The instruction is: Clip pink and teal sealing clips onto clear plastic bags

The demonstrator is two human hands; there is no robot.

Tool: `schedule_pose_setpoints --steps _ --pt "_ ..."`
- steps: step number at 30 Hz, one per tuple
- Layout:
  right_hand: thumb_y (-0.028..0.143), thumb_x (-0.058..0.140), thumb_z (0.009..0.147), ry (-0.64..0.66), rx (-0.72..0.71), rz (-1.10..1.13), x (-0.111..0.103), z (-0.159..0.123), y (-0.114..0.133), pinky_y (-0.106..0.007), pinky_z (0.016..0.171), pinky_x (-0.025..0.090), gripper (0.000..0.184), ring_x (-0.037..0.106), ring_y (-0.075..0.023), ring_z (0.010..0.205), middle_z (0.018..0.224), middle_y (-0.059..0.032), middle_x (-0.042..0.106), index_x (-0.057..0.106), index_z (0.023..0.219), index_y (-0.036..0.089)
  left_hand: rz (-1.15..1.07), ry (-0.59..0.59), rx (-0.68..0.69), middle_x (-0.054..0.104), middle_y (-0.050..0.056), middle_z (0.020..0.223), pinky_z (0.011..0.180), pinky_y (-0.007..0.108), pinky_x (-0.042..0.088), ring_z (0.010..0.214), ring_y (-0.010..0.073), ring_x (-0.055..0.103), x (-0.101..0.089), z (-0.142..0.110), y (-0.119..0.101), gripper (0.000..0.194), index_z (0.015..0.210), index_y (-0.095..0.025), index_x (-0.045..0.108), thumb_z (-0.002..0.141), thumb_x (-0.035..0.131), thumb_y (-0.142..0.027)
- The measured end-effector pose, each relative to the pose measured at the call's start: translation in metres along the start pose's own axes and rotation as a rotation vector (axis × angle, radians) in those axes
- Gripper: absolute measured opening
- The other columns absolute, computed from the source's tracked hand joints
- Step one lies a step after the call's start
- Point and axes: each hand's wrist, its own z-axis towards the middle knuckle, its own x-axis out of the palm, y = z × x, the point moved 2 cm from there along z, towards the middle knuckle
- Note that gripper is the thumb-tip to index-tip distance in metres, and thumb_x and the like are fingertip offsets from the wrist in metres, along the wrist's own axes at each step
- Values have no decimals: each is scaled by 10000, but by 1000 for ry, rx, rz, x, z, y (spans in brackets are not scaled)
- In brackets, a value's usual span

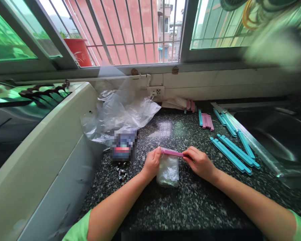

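Between my two hands a pink bag sealing clip [172,153] lies across the top of a small clear plastic bag [167,172], which rests on the dark speckled countertop. My left hand [153,162] pinches the clip's left end at the bag's upper corner. At the opposite end, the thumb and fingers of my right hand [199,163] are closed on the clip. What the bag holds cannot be made out through the wrinkled plastic. Several long blue sealing clips [232,154] lie to the right of my right hand.
Shorter pink clips [207,121] lie farther back, beside a metal sink [278,134] on the right. Crumpled clear plastic [122,112] and a blurred-out phone-like object [123,145] with a beaded strap [121,172] are at left. A white-sided stove [72,140] borders the counter.
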Motion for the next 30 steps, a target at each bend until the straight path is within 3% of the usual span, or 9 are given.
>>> schedule_pose_setpoints --steps 11,18,30 --pt "144 486 843 -91 -15 64 -4 4 0 -264 607 492 75 563 -144 676 735 -36 570 547 849 188 -57 -61 12 418 -26 532 491 229 284 519 92 337 0 2 -5 553 542 -158 485 624 482 -705" --pt "174 513 837 -109 42 142 -6 6 -1 -256 594 491 61 565 -137 671 732 -32 585 569 853 192 -117 -59 3 465 -24 538 515 227 307 510 90 365 -1 3 2 542 601 -138 537 666 487 -674" --pt "204 549 817 -206 93 259 -10 5 0 -223 515 476 62 550 -112 615 720 -18 582 585 867 193 -55 -115 78 418 -36 524 508 231 298 512 90 348 -4 3 -3 504 556 -160 479 711 472 -640"
